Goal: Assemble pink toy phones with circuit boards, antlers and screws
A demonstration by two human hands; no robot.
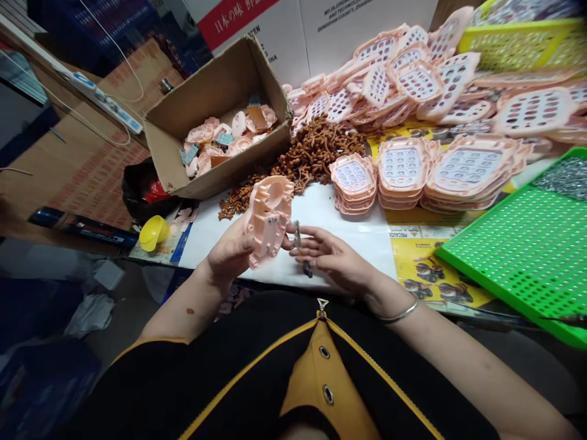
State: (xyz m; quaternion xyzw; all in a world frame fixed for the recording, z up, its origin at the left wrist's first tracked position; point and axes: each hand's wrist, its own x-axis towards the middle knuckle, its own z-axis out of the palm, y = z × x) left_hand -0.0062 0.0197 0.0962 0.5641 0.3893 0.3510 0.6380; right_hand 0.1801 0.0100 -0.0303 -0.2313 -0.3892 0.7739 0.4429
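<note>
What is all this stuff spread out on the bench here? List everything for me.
pink shell: one, pink, held upright in the left hand
small metal piece: one, silvery, at the right hand's fingertips
stacked pink panels: three stacks, pink, mid-table
loose pink panels: a large heap, pink, far side
brown parts: a heap, brown, beside the box
cardboard box: one, brown, tilted, pink pieces inside
green tray: one, green, perforated, right edge
yellow basket: one, yellow, top right
yellow cup: one, yellow, left table edge
left hand: grips the shell
right hand: pinches the metal piece; bangle on the wrist
</note>
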